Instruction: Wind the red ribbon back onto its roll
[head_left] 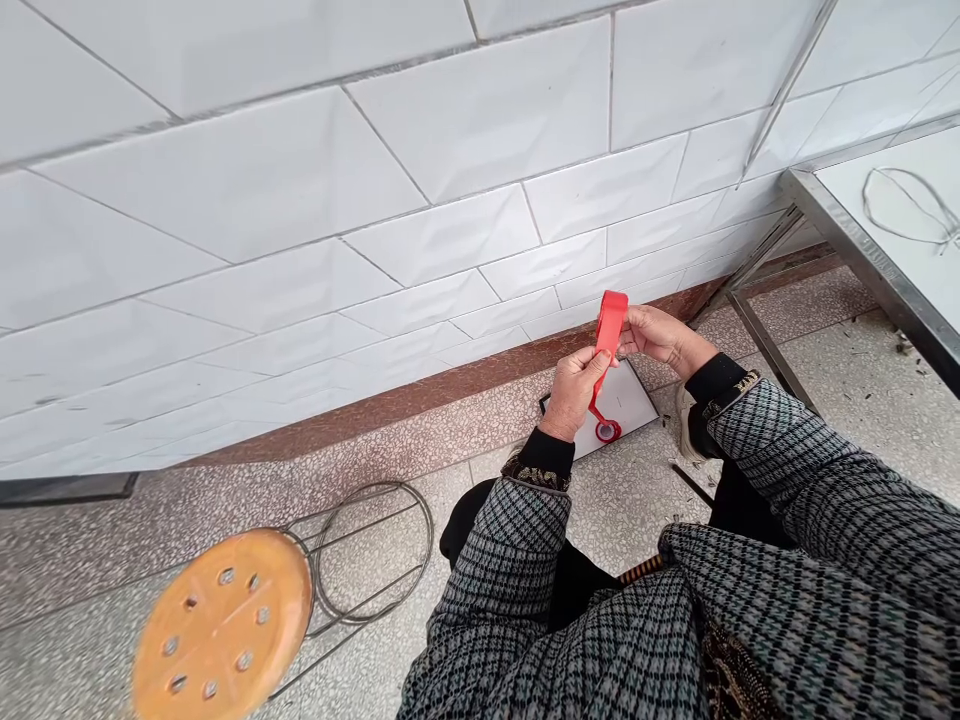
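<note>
A flat, folded length of red tape [612, 322] stands up between my hands, in front of the tiled wall. My left hand [574, 388] is closed, its thumb pressed on the lower part of the strip. On the other side, my right hand [654, 334] has its fingers closed at the strip's right edge; its fingertips are partly hidden behind it. A narrow twisted tail runs down from the strip to a small red tape roll [607, 431] with a pale core. Below the hands, a white rectangular panel [634, 402] with a dark edge lies on the floor.
A stool with an orange perforated seat [225, 625] and wire legs [367, 550] lies tipped over at lower left. To the right stands a metal-edged table [847, 215] with a coil of thin wire [907, 205] on it. White tiles [480, 120] cover the wall ahead.
</note>
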